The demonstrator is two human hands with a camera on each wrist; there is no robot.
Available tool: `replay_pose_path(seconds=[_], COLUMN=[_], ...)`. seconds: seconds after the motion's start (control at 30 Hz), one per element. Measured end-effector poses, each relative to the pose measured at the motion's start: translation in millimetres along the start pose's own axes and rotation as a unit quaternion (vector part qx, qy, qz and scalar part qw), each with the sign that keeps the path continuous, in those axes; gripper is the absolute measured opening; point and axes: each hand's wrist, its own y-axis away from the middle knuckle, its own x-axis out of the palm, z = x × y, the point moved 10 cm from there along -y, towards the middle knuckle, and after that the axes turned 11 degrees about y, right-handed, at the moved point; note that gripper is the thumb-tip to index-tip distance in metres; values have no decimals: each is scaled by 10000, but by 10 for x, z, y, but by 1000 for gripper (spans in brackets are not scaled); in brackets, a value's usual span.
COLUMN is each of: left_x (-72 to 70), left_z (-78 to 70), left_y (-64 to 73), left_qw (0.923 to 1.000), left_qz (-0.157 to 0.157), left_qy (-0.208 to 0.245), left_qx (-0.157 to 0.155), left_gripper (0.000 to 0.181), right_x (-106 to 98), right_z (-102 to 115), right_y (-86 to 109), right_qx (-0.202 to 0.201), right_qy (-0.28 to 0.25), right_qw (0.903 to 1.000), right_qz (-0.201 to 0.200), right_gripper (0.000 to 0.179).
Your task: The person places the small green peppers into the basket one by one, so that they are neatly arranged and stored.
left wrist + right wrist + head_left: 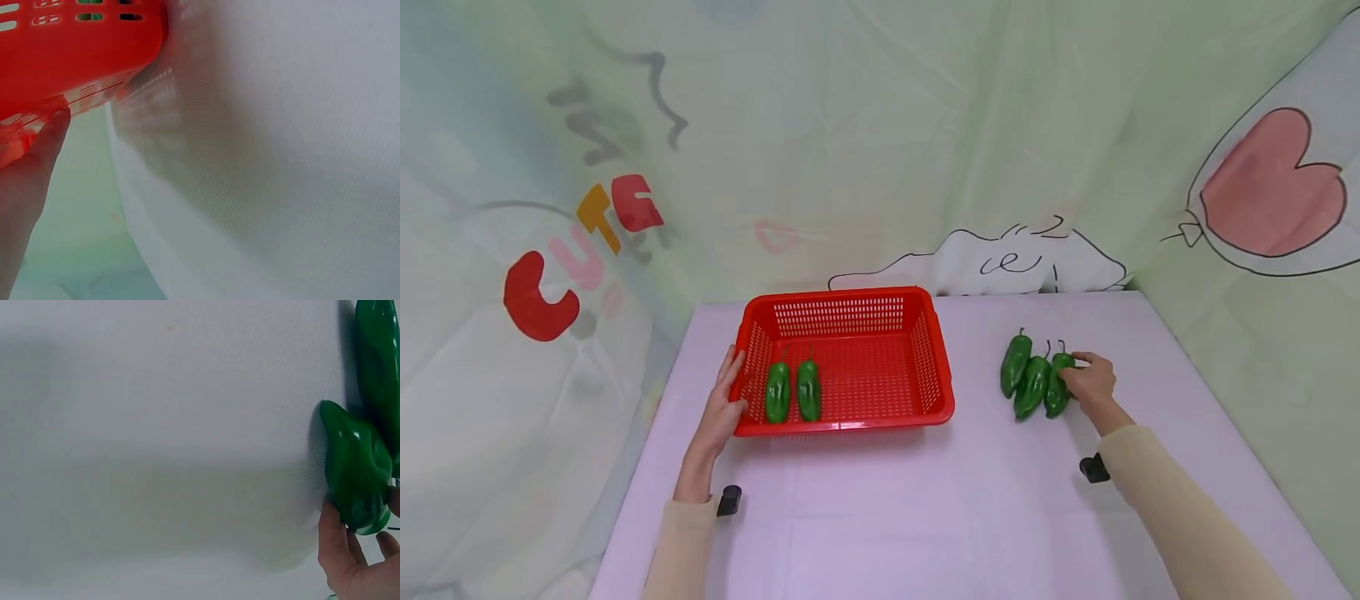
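My left hand (721, 414) lies against the outside of the left wall of a red plastic basket (842, 427), its fingers fairly straight along it. In the left wrist view one finger (50, 140) touches the slotted side of the basket. Two green peppers (778, 393) lie side by side in the basket's left part. On the right, my right hand (1093, 383) pinches the rightmost green pepper (1059, 387) between thumb and fingers near its stem end. That pepper (356, 469) rests beside another pepper (380, 369) in the right wrist view.
Two more green peppers (1016, 365) lie just left of the held one. A pale cloth (880, 517) covers the table. Behind it hangs a printed curtain (880, 167) with letters and a heart balloon.
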Motion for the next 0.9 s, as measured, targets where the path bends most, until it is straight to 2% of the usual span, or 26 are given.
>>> replay_pose_path(seconds=[0.5,0.73,0.8,0.9], left_x=[25,2,10,66], left_z=[-19,-14,-52,-204], left_y=[3,1,12,75], left_qw=[10000,10000,9999,9998], left_qz=[58,34,57,136], left_qy=[67,12,52,63], left_qx=[-28,-30,-76,-135], left_gripper=[82,83,82,79], right_x=[-52,-69,-64,-84], right_z=[17,153,207,276], right_y=[8,2,24,67], right_qx=[24,-156,-215,-277], right_qy=[-51,-197,-232,-220], right_qw=[9999,9996,9994,9993], right_qz=[127,136,131,82], right_gripper=[64,63,62,61])
